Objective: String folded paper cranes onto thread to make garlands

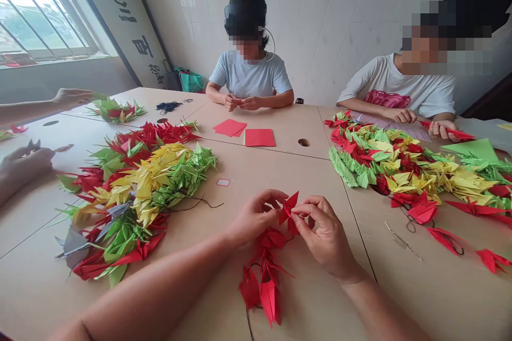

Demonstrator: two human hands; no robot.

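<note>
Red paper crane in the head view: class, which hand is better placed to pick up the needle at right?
Right, probably. The right hand is on the needle's side of the red paper crane, with the long needle beyond it on the table; the left hand lies farther off, across the crane.

red paper crane (288, 212) in hand: thin matt paper, crisp folds. paper squares (260, 137) same matt red. table (280, 176) smooth pale laminate, low sheen. needle (402, 241) thin bare metal. thread (200, 202) dark, fine. wall tiles (320, 21) white, smooth, slightly glossy. window frame (60, 54) looks like painted metal. bag (190, 82) green, shiny, looks plastic.
</note>
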